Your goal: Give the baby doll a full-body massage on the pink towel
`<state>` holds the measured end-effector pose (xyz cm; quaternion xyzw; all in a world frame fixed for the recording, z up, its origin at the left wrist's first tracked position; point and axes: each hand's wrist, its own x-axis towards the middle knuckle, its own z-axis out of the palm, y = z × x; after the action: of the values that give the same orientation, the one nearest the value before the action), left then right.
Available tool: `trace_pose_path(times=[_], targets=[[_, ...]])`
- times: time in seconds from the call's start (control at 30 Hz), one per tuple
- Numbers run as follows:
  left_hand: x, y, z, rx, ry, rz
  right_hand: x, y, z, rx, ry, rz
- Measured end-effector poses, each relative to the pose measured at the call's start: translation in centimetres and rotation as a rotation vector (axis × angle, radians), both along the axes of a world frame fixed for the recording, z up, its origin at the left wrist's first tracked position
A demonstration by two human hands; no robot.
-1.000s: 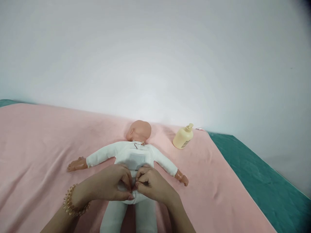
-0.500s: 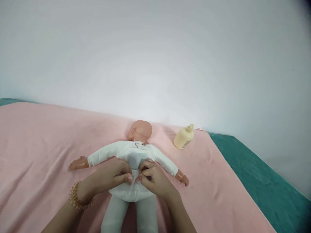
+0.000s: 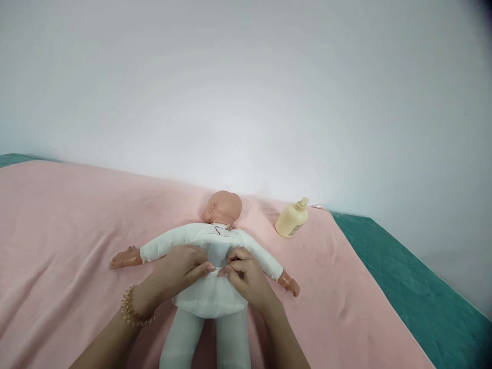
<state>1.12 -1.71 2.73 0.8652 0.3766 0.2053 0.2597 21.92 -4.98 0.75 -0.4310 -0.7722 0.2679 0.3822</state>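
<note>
doll (image 3: 209,294) face down on pink blanket (image 3: 57,225) | left hand (image 3: 180,269) and right hand (image 3: 246,277) meet mid-back, fingers narrow, pinching its white suit | soft, light, cloth likely bunches; grip fabric near seam | bottle (image 3: 291,219) near head

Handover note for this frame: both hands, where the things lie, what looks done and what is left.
Left hand: fingers pinching white cloth at the middle of the doll's back.
Right hand: pinching the same spot, fingertips meeting the left's.
Doll lies face down on the pink sheet, arms spread. Cream bottle stands apart, to its right.
Done: lower back looks closed and smooth.
Left: likely the back above the hands.
</note>
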Motion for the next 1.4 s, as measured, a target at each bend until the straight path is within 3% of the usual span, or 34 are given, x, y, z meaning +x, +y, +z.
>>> trace_pose_path(times=[0.13, 0.27, 0.4, 0.53, 0.7, 0.9, 1.17, 1.4], targets=[[0.2, -0.1, 0.1, -0.015, -0.203, 0.039, 0.1, 0.3, -0.2, 0.065, 0.098, -0.107], [0.1, 0.3, -0.1, 0.107, -0.313, 0.115, 0.1, 0.6, -0.7, 0.096, 0.058, -0.156], [0.3, 1.0, -1.1, 0.225, -0.186, 0.116, 0.2, 0.8, -1.0, 0.047, -0.043, -0.112], [0.6, 1.4, -1.6, 0.197, -0.096, 0.11, 0.1, 1.0, -0.9, 0.038, -0.088, -0.101], [0.9, 1.6, -1.6, 0.175, -0.088, 0.114, -0.2, 1.2, -0.8, 0.058, -0.103, -0.111], [0.8, 2.0, -2.7, 0.339, -0.094, 0.176, -0.2, 0.9, -1.3, 0.133, -0.129, -0.117], [0.9, 2.3, -3.0, 0.289, -0.083, 0.166, -0.2, 1.4, -1.0, 0.041, -0.137, -0.068], [0.9, 2.2, -3.3, 0.303, -0.069, 0.204, -0.1, 1.5, -1.3, 0.079, -0.185, -0.061]])
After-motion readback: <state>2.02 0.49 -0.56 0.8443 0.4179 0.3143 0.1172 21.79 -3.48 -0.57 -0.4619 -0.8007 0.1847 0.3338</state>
